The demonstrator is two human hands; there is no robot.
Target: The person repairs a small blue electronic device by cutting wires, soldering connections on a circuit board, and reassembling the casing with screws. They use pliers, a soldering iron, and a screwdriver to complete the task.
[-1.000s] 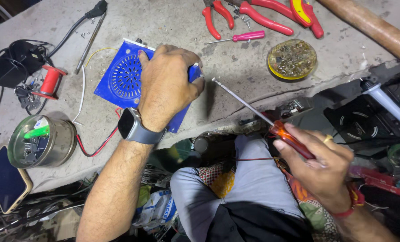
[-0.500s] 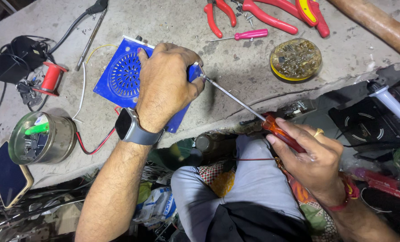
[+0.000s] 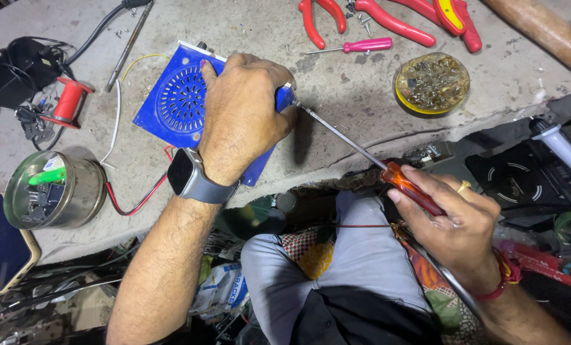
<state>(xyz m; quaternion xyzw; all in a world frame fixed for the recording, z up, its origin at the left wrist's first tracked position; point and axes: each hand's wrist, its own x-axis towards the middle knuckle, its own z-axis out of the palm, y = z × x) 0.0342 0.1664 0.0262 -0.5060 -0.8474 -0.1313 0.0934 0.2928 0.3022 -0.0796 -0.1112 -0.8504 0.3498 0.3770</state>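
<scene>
My left hand [image 3: 242, 118] presses down flat on a blue plastic box with a round speaker grille [image 3: 177, 102], pinning it to the grey concrete bench [image 3: 336, 134]. A watch sits on that wrist. My right hand [image 3: 452, 220] grips the orange handle of a long screwdriver [image 3: 388, 169]. Its thin metal shaft runs up and left, and the tip touches the box's right edge beside my left thumb.
Red-handled pliers [image 3: 394, 22], a small pink screwdriver [image 3: 356, 46] and a round lid of small parts [image 3: 432, 83] lie at the back right. A metal tin [image 3: 52, 191], a phone [image 3: 4, 243], a red spool [image 3: 68, 102] and black cables sit at the left. Red and white wires trail from the box.
The screwdriver tip has moved left along the bench and reached the box's right edge. My right hand came closer to the bench. The left hand stays on the box.
</scene>
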